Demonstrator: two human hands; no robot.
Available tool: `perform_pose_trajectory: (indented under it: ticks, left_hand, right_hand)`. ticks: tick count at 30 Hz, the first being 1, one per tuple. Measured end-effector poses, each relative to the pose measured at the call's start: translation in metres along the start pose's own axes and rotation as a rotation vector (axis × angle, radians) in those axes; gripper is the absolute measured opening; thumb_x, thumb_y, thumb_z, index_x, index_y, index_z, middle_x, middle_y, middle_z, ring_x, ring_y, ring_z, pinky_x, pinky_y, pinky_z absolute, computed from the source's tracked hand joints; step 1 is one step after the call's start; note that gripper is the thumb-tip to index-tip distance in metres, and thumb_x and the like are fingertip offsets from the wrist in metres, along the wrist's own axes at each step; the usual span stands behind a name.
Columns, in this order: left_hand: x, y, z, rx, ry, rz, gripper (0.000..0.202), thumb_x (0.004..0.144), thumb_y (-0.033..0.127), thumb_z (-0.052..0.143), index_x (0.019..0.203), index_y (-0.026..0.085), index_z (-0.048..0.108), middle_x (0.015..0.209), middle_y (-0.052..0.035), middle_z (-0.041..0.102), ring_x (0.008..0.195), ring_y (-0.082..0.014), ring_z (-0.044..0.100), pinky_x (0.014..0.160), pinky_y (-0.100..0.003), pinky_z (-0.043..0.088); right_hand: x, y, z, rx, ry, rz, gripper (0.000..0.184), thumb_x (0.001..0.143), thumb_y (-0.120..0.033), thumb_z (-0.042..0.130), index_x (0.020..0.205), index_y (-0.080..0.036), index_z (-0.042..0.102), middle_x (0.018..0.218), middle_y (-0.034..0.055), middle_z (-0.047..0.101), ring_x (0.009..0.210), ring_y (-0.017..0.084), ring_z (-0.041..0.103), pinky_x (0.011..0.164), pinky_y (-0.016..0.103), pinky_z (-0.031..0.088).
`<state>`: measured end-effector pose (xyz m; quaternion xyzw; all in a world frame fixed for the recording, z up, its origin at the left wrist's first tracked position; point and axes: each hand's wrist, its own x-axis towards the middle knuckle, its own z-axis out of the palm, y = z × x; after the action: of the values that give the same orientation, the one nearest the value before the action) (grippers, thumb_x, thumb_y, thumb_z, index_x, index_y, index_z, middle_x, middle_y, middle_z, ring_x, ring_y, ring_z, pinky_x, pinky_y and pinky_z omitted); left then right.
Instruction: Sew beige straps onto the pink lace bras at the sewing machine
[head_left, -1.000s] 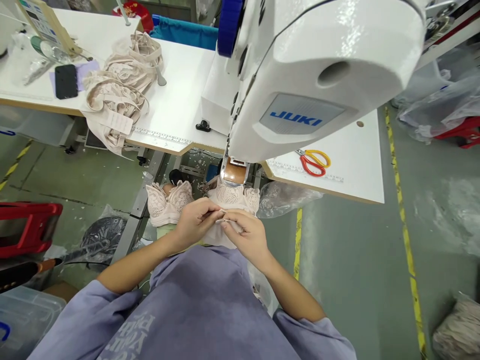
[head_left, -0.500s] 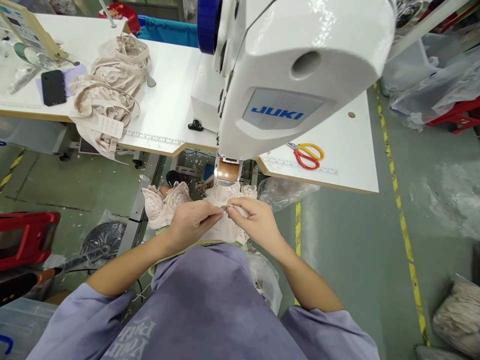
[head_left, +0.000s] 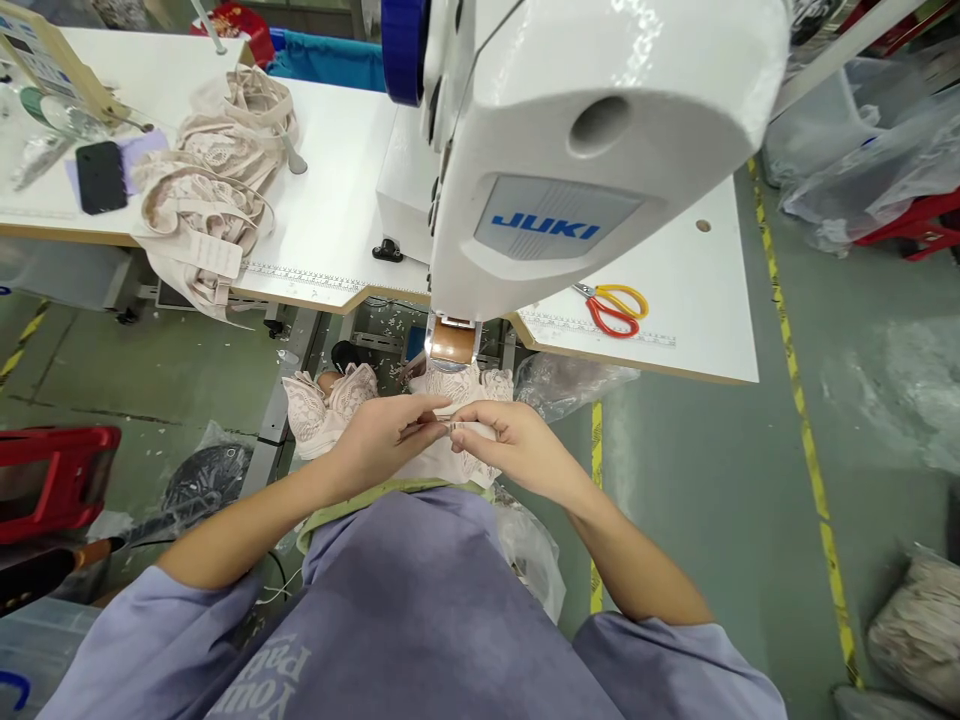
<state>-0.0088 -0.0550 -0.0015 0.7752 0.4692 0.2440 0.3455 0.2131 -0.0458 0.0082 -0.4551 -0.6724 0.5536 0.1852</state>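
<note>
In front of my body, my left hand [head_left: 391, 430] and my right hand [head_left: 513, 438] meet fingertip to fingertip. Thumb and fingers of each are pinched on something too small to make out, which the fingertips partly hide. Below and behind them lies a pale pink lace bra [head_left: 431, 462], reaching up to the front of the sewing machine [head_left: 555, 215]. One lace cup [head_left: 309, 405] hangs to the left of my left hand. The machine's rounded bed end [head_left: 452, 347] stands just beyond my fingers.
A heap of beige bras [head_left: 214, 170] lies on the white table [head_left: 334, 180] at left, near a black phone [head_left: 101, 177]. Scissors with red and yellow handles [head_left: 615, 308] rest on the right part. A red stool [head_left: 56, 480] stands on the floor at left.
My left index finger has lifted and straightened, and my right fingers have curled a little. Both hands stay in nearly the same place. The view has shifted slightly.
</note>
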Motion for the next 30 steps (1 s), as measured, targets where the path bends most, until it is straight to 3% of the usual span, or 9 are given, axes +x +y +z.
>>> perform_pose_trajectory:
  ticks: [3,8,12,15,18,21,23,27,30]
  left_hand:
    - [0.008,-0.001,-0.006,-0.011,-0.153,-0.023,0.025,0.1,0.03,0.055,0.115,0.021,0.072,0.094,-0.0025,0.078,0.079,-0.014,0.07,0.066,-0.022,0.048]
    - [0.014,-0.005,-0.009,0.111,-0.265,0.018,0.027,0.101,0.033,0.052,0.088,0.018,0.07,0.076,-0.0015,0.073,0.067,-0.0138,0.065,0.058,-0.024,0.04]
    - [0.01,-0.005,-0.001,0.28,-0.165,0.16,0.032,0.104,0.033,0.042,0.087,0.015,0.062,0.072,-0.004,0.067,0.065,-0.0167,0.062,0.057,-0.027,0.035]
    - [0.012,-0.001,0.002,0.232,-0.115,0.218,0.032,0.106,0.032,0.038,0.088,0.015,0.059,0.074,-0.0037,0.066,0.065,-0.0156,0.061,0.058,-0.027,0.037]
    - [0.021,0.0,0.0,0.132,-0.065,0.131,0.032,0.106,0.036,0.04,0.088,0.017,0.058,0.077,-0.0015,0.067,0.065,-0.0128,0.061,0.058,-0.023,0.039]
    - [0.03,-0.01,-0.003,0.192,0.084,0.036,0.028,0.105,0.041,0.043,0.101,0.019,0.06,0.075,0.0013,0.067,0.062,-0.0116,0.061,0.056,-0.021,0.037]
    - [0.033,-0.023,-0.004,0.358,0.167,0.138,0.026,0.105,0.036,0.042,0.117,0.02,0.058,0.073,0.0017,0.065,0.062,-0.0128,0.059,0.055,-0.023,0.035]
    - [0.04,-0.049,-0.005,0.641,0.235,0.515,0.037,0.1,0.011,0.04,0.134,0.019,0.051,0.073,0.0006,0.063,0.062,-0.0144,0.055,0.056,-0.027,0.033]
    - [0.048,-0.057,-0.008,0.706,0.259,0.616,0.044,0.095,0.004,0.044,0.137,0.017,0.048,0.076,0.0009,0.063,0.063,-0.0141,0.053,0.058,-0.027,0.036]
  right_hand:
    - [0.001,0.0,-0.001,-0.056,-0.013,0.003,0.016,0.094,-0.03,0.061,0.086,-0.022,0.072,0.08,-0.0029,0.072,0.066,0.012,0.059,0.063,0.024,0.04]
    - [0.0,0.002,0.001,-0.105,-0.007,0.0,0.015,0.095,-0.031,0.061,0.092,-0.024,0.073,0.082,-0.0031,0.073,0.069,0.012,0.062,0.063,0.025,0.041]
    - [-0.008,0.003,0.006,-0.256,0.166,-0.119,0.014,0.096,-0.029,0.061,0.098,-0.025,0.074,0.089,0.0007,0.071,0.081,0.015,0.065,0.069,0.026,0.044]
    - [-0.009,-0.001,0.006,-0.375,0.281,-0.222,0.015,0.096,-0.027,0.059,0.094,-0.023,0.073,0.089,0.0031,0.067,0.081,0.016,0.063,0.068,0.027,0.043]
    - [0.006,-0.009,-0.003,-0.437,0.337,-0.24,0.015,0.093,-0.026,0.059,0.086,-0.022,0.071,0.083,0.0029,0.063,0.077,0.016,0.06,0.065,0.028,0.04]
    - [0.033,-0.018,-0.02,-0.405,0.317,-0.163,0.013,0.088,-0.026,0.06,0.081,-0.021,0.07,0.079,0.0017,0.062,0.074,0.016,0.058,0.065,0.028,0.038]
    - [0.049,-0.022,-0.031,-0.41,0.299,-0.097,0.014,0.086,-0.025,0.058,0.077,-0.021,0.069,0.079,0.0018,0.064,0.074,0.016,0.057,0.065,0.028,0.037]
    - [0.063,-0.032,-0.043,-0.512,0.239,-0.009,0.02,0.086,-0.025,0.053,0.071,-0.019,0.066,0.077,0.002,0.065,0.07,0.015,0.053,0.063,0.028,0.031]
    - [0.063,-0.041,-0.045,-0.543,0.196,0.029,0.023,0.087,-0.024,0.051,0.069,-0.019,0.064,0.074,0.0012,0.064,0.067,0.014,0.051,0.061,0.028,0.028]
